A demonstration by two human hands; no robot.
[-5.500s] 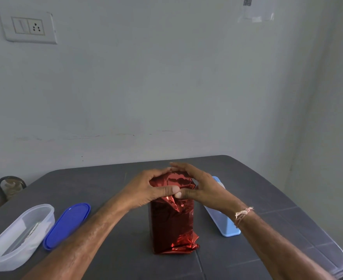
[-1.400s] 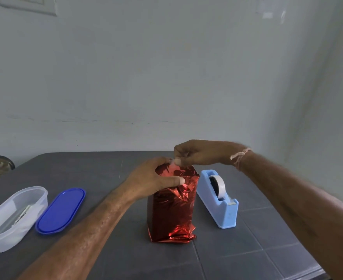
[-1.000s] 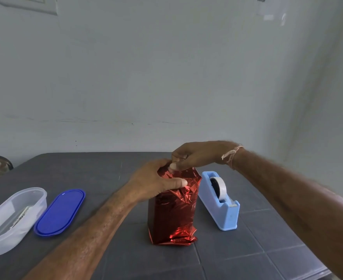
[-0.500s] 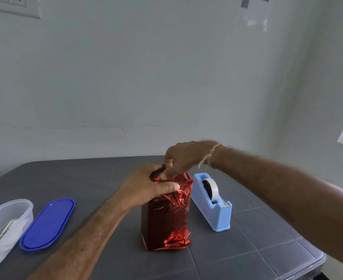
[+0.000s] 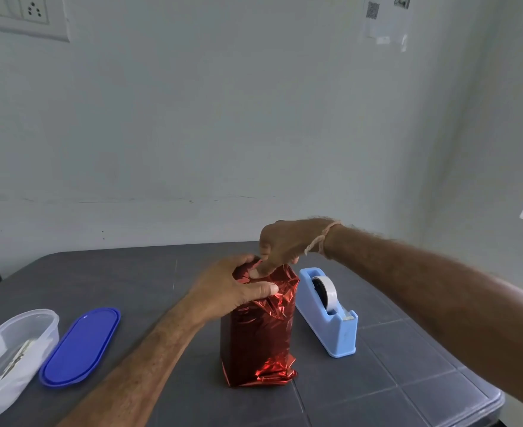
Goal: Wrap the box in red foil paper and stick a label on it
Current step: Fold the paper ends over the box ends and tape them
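Note:
A tall box wrapped in crinkled red foil paper (image 5: 260,331) stands upright in the middle of the dark grey table (image 5: 408,365). My left hand (image 5: 229,291) grips its upper left side, thumb laid across the front of the gathered foil. My right hand (image 5: 284,245) comes in from the right above the box, its fingers pressing down on the folded foil at the top. Whether a piece of tape lies under the fingertips is hidden. No label is visible.
A light blue tape dispenser (image 5: 331,315) with a white roll stands just right of the box. A blue oval lid (image 5: 79,346) and a clear oval container (image 5: 10,355) lie at the left. The table's right edge is near.
My right hand, which was pinching above the box top, has come down and presses on the folded foil. My left hand keeps its hold. The camera has shifted slightly right.

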